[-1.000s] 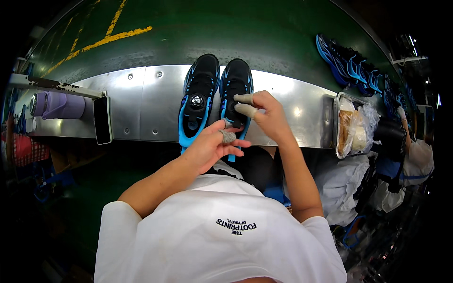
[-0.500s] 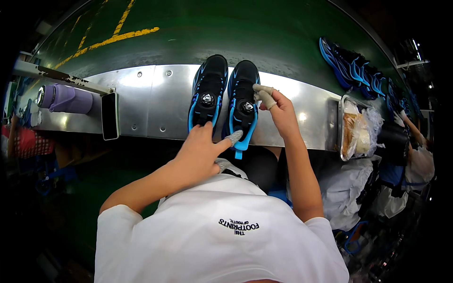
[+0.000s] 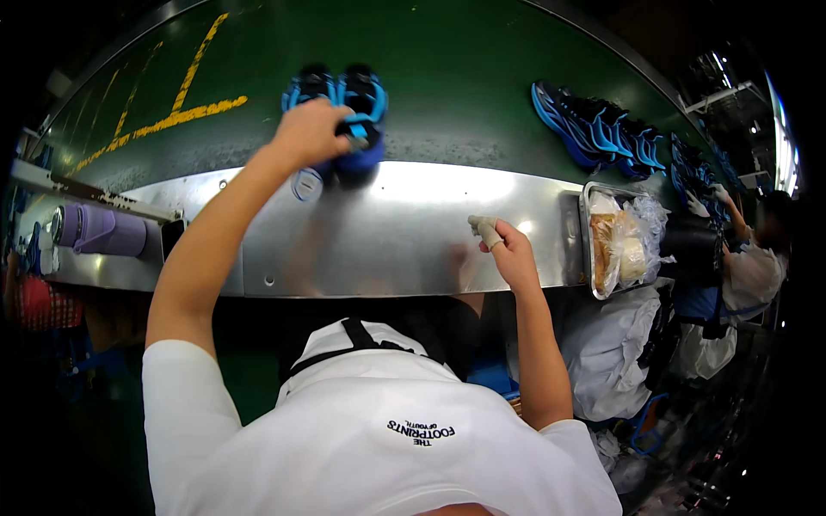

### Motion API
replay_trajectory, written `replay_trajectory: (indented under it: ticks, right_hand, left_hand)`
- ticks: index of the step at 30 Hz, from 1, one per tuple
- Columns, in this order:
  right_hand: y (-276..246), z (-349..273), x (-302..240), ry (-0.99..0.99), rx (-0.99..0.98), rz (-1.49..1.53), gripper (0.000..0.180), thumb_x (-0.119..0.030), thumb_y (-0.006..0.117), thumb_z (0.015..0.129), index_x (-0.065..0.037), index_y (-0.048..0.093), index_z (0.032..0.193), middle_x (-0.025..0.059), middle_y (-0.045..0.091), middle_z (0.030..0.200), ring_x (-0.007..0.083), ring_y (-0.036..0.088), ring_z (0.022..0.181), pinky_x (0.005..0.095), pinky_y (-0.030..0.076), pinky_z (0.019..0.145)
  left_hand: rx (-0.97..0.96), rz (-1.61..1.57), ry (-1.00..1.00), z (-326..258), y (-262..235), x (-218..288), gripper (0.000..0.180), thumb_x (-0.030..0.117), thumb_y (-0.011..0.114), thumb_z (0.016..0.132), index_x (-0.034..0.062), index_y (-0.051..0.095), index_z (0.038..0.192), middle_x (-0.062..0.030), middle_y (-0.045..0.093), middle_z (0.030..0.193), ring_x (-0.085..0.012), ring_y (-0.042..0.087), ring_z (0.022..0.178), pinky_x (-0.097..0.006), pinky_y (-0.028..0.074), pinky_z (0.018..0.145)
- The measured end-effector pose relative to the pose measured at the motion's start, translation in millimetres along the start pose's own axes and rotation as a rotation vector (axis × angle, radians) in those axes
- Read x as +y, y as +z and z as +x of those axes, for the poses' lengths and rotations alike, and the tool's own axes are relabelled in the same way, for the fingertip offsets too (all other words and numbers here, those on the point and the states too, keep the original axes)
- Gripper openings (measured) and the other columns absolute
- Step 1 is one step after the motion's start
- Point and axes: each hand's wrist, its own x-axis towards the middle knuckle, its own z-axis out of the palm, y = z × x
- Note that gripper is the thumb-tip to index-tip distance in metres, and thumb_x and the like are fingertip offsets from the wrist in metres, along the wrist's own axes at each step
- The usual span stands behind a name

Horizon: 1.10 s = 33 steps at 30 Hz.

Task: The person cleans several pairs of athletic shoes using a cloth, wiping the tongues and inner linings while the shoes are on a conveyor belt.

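Left hand (image 3: 311, 131): arm stretched forward across the counter (image 3: 387, 232), its grip closed over the heel ends of a pair of black-and-blue shoes (image 3: 344, 107). The pair lies side by side, straddling the far edge of the steel counter, with the toes out on the green belt surface (image 3: 447, 77) beyond it; a round grey part hangs just below the hand at the counter's far edge.

Right hand (image 3: 508, 249): rests near the middle of the counter, toward its near edge, well apart from the shoes. Its grip is loosely curled, with the taped fingers (image 3: 483, 229) raised and pointing left; it holds nothing that can be made out.

Counter surroundings: at the right end stands a metal tray (image 3: 587, 249) holding bagged items in clear plastic. At the left end lies a purple cylinder (image 3: 99, 230) on its side, beside a dark upright plate.

Beyond the counter: yellow lines (image 3: 185, 99) cross the far left part of the green surface. A row of blue shoe soles (image 3: 594, 129) leans together at the far right. At the right rim another person (image 3: 757, 258) in white stands beside a dark object.
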Motion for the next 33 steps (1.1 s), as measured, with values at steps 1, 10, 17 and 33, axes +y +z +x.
replay_trajectory:
  ticks: [1, 10, 17, 33]
  right_hand:
    - [-2.2, -1.1, 1.7, 0.018, 0.001, -0.001, 0.026, -0.017, 0.059, 0.098, -0.002, 0.071, 0.115, 0.0005, 0.068, 0.093, 0.0071, 0.055, 0.075, 0.0224, 0.048, 0.072]
    - [-137.9, 55.7, 1.2, -0.065, 0.354, -0.251, 0.027, -0.022, 0.074, 0.09, -0.008, 0.072, 0.113, 0.0029, 0.07, 0.098, 0.0116, 0.061, 0.085, 0.0252, 0.05, 0.076]
    - [-291.8, 176.8, 9.4, -0.182, 0.465, -0.975, 0.054, -0.048, 0.083, 0.071, -0.024, 0.071, 0.117, 0.0239, 0.049, 0.139, 0.0393, 0.047, 0.128, 0.0439, 0.04, 0.105]
    - [-126.4, 216.2, -39.1, -0.024, 0.064, -0.825, 0.052, -0.053, 0.065, 0.082, -0.002, 0.072, 0.084, 0.0171, 0.068, 0.076, 0.0318, 0.066, 0.074, 0.0417, 0.051, 0.071]
  left_hand:
    - [-0.027, 0.019, -0.113, 15.8, 2.1, -19.3, 0.053, 0.051, 0.073, 0.079, 0.0159, 0.068, 0.119, -0.0164, 0.063, 0.105, -0.0354, 0.063, 0.099, -0.044, 0.051, 0.084]
    - [0.463, 0.235, -0.206, 17.5, 70.5, -50.8, 0.056, 0.016, 0.068, 0.077, 0.0163, 0.056, 0.131, -0.0252, 0.042, 0.144, -0.0449, 0.035, 0.136, -0.056, 0.03, 0.11]
    - [0.163, -0.371, 0.073, -85.0, 142.1, 98.5, 0.049, 0.009, 0.065, 0.071, 0.008, 0.064, 0.12, -0.0278, 0.037, 0.147, -0.0473, 0.03, 0.14, -0.056, 0.023, 0.116]
    - [0.093, -0.3, 0.058, -82.9, 145.6, 123.7, 0.056, 0.02, 0.069, 0.08, 0.0072, 0.057, 0.133, -0.0278, 0.031, 0.151, -0.0442, 0.026, 0.143, -0.054, 0.02, 0.117]
